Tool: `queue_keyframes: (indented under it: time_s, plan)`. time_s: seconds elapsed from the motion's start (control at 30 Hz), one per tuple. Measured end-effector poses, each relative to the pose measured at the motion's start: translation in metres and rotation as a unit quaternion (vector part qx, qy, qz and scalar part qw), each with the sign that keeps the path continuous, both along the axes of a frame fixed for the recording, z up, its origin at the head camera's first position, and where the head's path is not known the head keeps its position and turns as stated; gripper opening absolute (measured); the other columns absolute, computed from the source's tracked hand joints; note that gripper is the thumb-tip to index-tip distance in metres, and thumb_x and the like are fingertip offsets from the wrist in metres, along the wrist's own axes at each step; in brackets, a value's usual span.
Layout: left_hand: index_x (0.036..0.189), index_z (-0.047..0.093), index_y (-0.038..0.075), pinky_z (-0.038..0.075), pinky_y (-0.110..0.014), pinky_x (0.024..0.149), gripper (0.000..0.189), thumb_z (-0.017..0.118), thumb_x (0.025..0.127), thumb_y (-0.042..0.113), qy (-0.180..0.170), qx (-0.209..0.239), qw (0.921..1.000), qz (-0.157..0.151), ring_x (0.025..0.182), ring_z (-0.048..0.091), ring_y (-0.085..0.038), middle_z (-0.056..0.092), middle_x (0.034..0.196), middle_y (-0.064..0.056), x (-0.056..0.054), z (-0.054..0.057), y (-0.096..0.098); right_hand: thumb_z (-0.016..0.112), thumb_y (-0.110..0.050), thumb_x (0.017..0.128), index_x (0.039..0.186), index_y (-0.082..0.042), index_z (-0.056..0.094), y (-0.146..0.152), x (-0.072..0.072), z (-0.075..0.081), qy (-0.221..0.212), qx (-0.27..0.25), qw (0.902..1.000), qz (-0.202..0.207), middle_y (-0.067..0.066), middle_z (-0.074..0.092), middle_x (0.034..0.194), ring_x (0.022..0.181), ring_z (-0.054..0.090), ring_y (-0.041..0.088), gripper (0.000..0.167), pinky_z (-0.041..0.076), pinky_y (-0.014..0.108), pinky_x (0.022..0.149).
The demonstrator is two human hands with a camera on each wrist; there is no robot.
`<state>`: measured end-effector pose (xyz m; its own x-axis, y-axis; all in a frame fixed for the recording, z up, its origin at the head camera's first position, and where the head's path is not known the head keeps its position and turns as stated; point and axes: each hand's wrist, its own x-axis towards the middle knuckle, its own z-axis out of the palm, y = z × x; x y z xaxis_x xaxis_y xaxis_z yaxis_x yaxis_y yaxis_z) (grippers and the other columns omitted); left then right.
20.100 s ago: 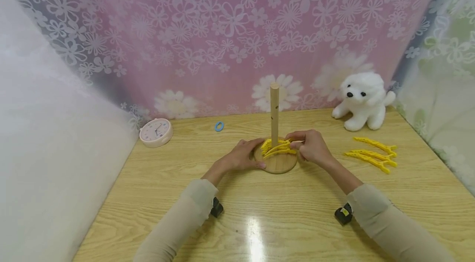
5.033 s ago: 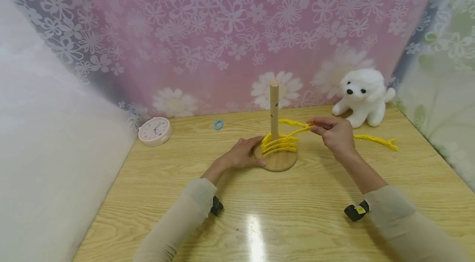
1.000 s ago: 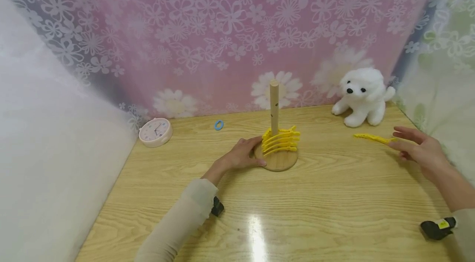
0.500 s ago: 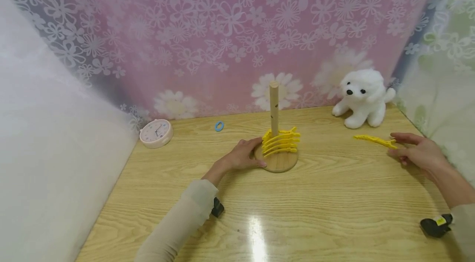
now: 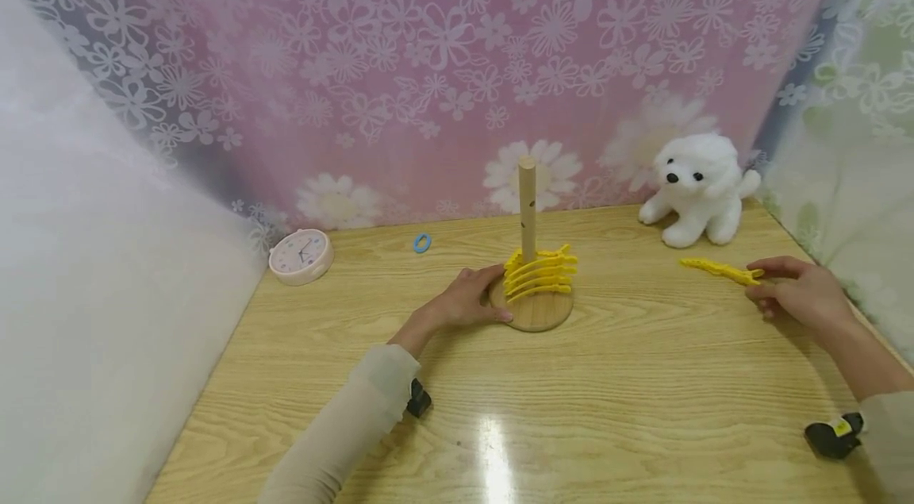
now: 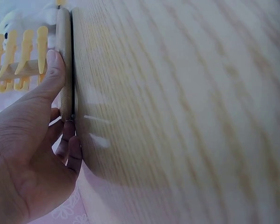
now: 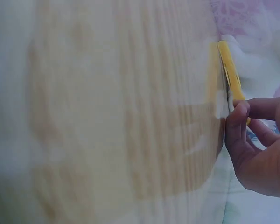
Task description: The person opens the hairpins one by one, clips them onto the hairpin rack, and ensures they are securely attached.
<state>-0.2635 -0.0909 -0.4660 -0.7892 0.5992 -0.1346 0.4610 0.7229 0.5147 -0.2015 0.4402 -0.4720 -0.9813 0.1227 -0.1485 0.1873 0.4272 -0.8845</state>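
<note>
My left hand [image 5: 467, 299] grips the round base [image 5: 537, 317] of an upright wooden post [image 5: 528, 206]. In the left wrist view its thumb [image 6: 54, 65] lies on the base's upper face, with the other fingers at the rim. Several yellow hair clips [image 5: 539, 274] are clamped one above another round the lower post. At the right, my right hand [image 5: 803, 294] pinches the forked end of a single yellow hair clip [image 5: 717, 269] between thumb and fingers. The right wrist view shows that clip [image 7: 230, 70] just off the tabletop, tilted.
A white plush dog [image 5: 700, 188] sits at the back right, behind the single clip. A small blue ring [image 5: 422, 243] lies at the back, and a pink round clock [image 5: 301, 256] stands at the back left. A floral curtain [image 5: 428, 75] closes off the table's rear.
The clips on the post have grown in number, and those on the table have dwindled to one. My right hand has come to that clip and closed on its end; the left stays put.
</note>
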Motion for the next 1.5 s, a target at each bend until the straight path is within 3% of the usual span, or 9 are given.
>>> queue_keyframes:
  time_s: [0.07, 0.13, 0.43, 0.6, 0.9, 1.1, 1.17, 1.4, 1.5]
  plan:
    - [0.167, 0.025, 0.02, 0.035, -0.043, 0.115, 0.094, 0.074, 0.094, 0.054, 0.002, 0.0, 1.0, -0.002, 0.136, 0.039, -0.025, 0.034, 0.168, -0.001, 0.0, 0.0, 0.0, 0.065, -0.01, 0.103, 0.121, -0.01, 0.055, -0.001, 0.0, -0.001, 0.011, -0.014, 0.9998, 0.008, -0.012, 0.068, 0.083, 0.064, 0.064, 0.014, 0.021, 0.056, 0.033, 0.057]
    - [0.167, 0.025, 0.02, 0.035, -0.042, 0.115, 0.094, 0.073, 0.094, 0.054, 0.006, -0.002, 1.0, -0.006, 0.137, 0.039, -0.025, 0.034, 0.168, -0.001, 0.0, -0.001, 0.0, 0.063, -0.008, 0.103, 0.121, -0.009, 0.053, -0.003, 0.0, 0.0, 0.017, -0.023, 0.9995, 0.011, -0.013, 0.068, 0.084, 0.064, 0.064, 0.014, 0.02, 0.056, 0.033, 0.056]
    - [0.167, 0.026, 0.02, 0.034, -0.043, 0.116, 0.094, 0.073, 0.094, 0.055, 0.008, -0.002, 0.9999, -0.008, 0.139, 0.038, -0.026, 0.035, 0.168, -0.002, -0.001, -0.002, 0.0, 0.071, -0.02, 0.102, 0.114, -0.027, 0.067, -0.014, -0.002, 0.005, 0.027, -0.026, 0.9992, 0.014, -0.007, 0.067, 0.081, 0.06, 0.061, 0.015, 0.015, 0.054, 0.034, 0.055]
    - [0.167, 0.025, 0.021, 0.035, -0.043, 0.116, 0.095, 0.073, 0.093, 0.056, 0.002, -0.003, 1.0, 0.0, 0.138, 0.038, -0.025, 0.034, 0.168, 0.0, -0.001, -0.002, 0.0, 0.074, -0.019, 0.1, 0.115, -0.018, 0.072, -0.021, -0.003, 0.01, 0.042, 0.006, 0.9979, 0.049, -0.001, 0.071, 0.079, 0.061, 0.062, 0.015, 0.016, 0.055, 0.033, 0.055]
    - [0.167, 0.024, 0.022, 0.034, -0.043, 0.116, 0.096, 0.073, 0.093, 0.057, 0.0, -0.005, 1.0, 0.001, 0.139, 0.037, -0.025, 0.033, 0.169, 0.0, -0.003, -0.004, -0.001, 0.072, -0.03, 0.101, 0.13, 0.0, 0.062, -0.052, 0.001, 0.027, 0.068, 0.079, 0.9898, 0.097, 0.007, 0.071, 0.073, 0.051, 0.057, 0.021, 0.043, 0.048, 0.036, 0.051]
    - [0.167, 0.023, 0.023, 0.034, -0.044, 0.116, 0.096, 0.073, 0.093, 0.057, -0.003, -0.004, 1.0, 0.005, 0.139, 0.037, -0.024, 0.032, 0.169, 0.001, -0.002, -0.004, -0.001, 0.076, -0.031, 0.098, 0.127, -0.012, 0.07, -0.081, 0.001, 0.043, 0.089, 0.042, 0.9911, 0.09, 0.001, 0.075, 0.078, 0.047, 0.052, 0.021, 0.035, 0.038, 0.04, 0.045]
    - [0.167, 0.023, 0.023, 0.034, -0.043, 0.116, 0.096, 0.073, 0.093, 0.057, -0.003, -0.004, 1.0, 0.006, 0.139, 0.037, -0.024, 0.032, 0.169, 0.001, -0.002, -0.004, -0.001, 0.077, -0.03, 0.097, 0.125, -0.015, 0.072, -0.09, 0.0, 0.047, 0.097, 0.028, 0.9914, 0.083, 0.002, 0.071, 0.069, 0.046, 0.051, 0.021, 0.032, 0.036, 0.041, 0.045]
    - [0.167, 0.023, 0.024, 0.035, -0.043, 0.115, 0.096, 0.073, 0.092, 0.057, 0.001, -0.006, 1.0, 0.004, 0.137, 0.038, -0.024, 0.032, 0.169, 0.002, -0.002, -0.004, -0.001, 0.08, -0.013, 0.094, 0.121, 0.0, 0.074, -0.119, 0.0, 0.059, 0.144, -0.03, 0.9867, 0.069, -0.009, 0.078, 0.087, 0.05, 0.056, 0.02, 0.03, 0.045, 0.034, 0.049]
    - [0.167, 0.023, 0.024, 0.035, -0.043, 0.115, 0.096, 0.074, 0.092, 0.057, 0.001, -0.004, 1.0, 0.004, 0.138, 0.038, -0.024, 0.032, 0.169, 0.002, -0.003, -0.004, -0.001, 0.08, -0.01, 0.093, 0.118, 0.002, 0.074, -0.128, 0.001, 0.062, 0.158, -0.034, 0.9837, 0.078, -0.005, 0.078, 0.081, 0.051, 0.059, 0.02, 0.028, 0.046, 0.03, 0.048]
